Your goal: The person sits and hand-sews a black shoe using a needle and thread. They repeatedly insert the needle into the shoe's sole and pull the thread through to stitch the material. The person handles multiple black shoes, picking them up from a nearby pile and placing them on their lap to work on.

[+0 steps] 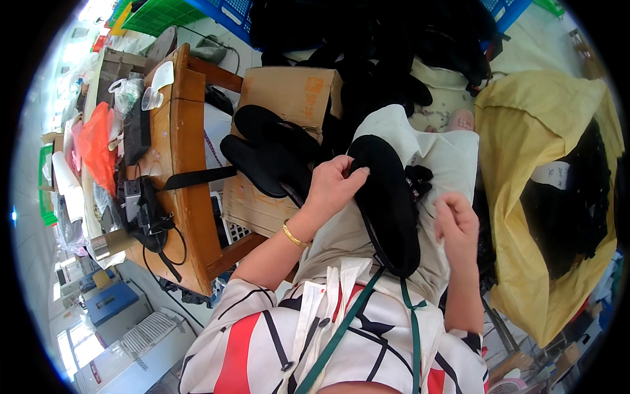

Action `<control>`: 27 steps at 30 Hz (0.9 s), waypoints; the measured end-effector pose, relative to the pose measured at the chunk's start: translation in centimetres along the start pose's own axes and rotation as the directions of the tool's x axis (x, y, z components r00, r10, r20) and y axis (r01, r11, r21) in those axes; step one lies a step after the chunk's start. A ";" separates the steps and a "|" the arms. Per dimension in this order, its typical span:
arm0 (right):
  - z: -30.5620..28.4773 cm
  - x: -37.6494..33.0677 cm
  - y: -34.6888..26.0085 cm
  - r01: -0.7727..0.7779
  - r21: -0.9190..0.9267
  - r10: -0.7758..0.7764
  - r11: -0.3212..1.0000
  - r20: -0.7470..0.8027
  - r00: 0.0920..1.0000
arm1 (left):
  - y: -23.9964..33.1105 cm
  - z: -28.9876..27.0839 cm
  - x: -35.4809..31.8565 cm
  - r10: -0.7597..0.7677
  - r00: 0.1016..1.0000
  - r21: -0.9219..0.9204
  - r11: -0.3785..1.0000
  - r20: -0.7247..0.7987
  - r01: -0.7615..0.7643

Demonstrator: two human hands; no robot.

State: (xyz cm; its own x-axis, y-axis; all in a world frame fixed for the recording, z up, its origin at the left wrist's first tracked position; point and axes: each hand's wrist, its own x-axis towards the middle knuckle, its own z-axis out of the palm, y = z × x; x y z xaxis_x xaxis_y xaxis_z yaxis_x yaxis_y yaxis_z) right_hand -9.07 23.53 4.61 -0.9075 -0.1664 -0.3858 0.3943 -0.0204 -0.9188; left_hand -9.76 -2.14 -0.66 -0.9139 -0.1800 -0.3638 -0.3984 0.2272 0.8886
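A long black shoe (387, 203) lies across my lap, its flat, sole-shaped face turned up. My left hand (335, 187) pinches the shoe's left edge near its upper end, thumb and forefinger pressed together. Off the shoe's right side, apart from it, my right hand (456, 223) is raised with its fingers curled in. Whatever those fingers hold, if anything, is too small to make out. A small black bunched piece (418, 180) shows at the shoe's right edge. More black shoes (266, 161) rest on a cardboard box (289, 92) to the left.
A wooden table (187, 144) stands at my left, bearing a red plastic bag (97, 141) and a dark corded device (141, 210). On the right is a yellow sack (505, 197) with black items inside. Black goods pile up ahead beside a blue crate (226, 16).
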 end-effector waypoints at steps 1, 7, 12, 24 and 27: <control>-2.0 -0.6 1.0 -0.044 -0.074 0.041 0.996 -0.038 0.998 | 0.3 -0.2 -0.1 -0.002 1.000 0.020 1.000 0.008 0.002; -6.1 -2.4 2.6 -0.061 -0.496 -0.031 0.866 -0.176 0.984 | 0.7 -0.1 0.2 -0.016 0.999 0.067 0.998 0.044 0.013; 2.8 0.8 -0.7 -0.016 -0.177 0.030 0.984 0.075 0.997 | 0.8 0.1 0.6 0.023 0.998 0.041 0.999 0.056 -0.025; 5.7 4.4 0.5 0.126 -0.442 -0.015 0.888 0.247 0.969 | -0.3 -0.2 0.8 -0.029 0.997 -0.059 0.998 0.073 0.034; 5.7 4.3 0.3 0.174 -0.486 -0.052 0.856 0.254 0.966 | 0.3 -0.1 0.7 -0.045 0.994 -0.088 0.995 0.096 0.054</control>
State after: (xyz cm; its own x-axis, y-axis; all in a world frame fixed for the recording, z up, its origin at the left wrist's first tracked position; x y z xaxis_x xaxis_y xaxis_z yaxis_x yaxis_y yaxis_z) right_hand -12.05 17.20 3.16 -0.8599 -0.4104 -0.3036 0.1093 0.4329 -0.8948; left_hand -10.57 -2.26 -0.60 -0.8982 -0.0972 -0.4287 -0.4385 0.1321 0.8889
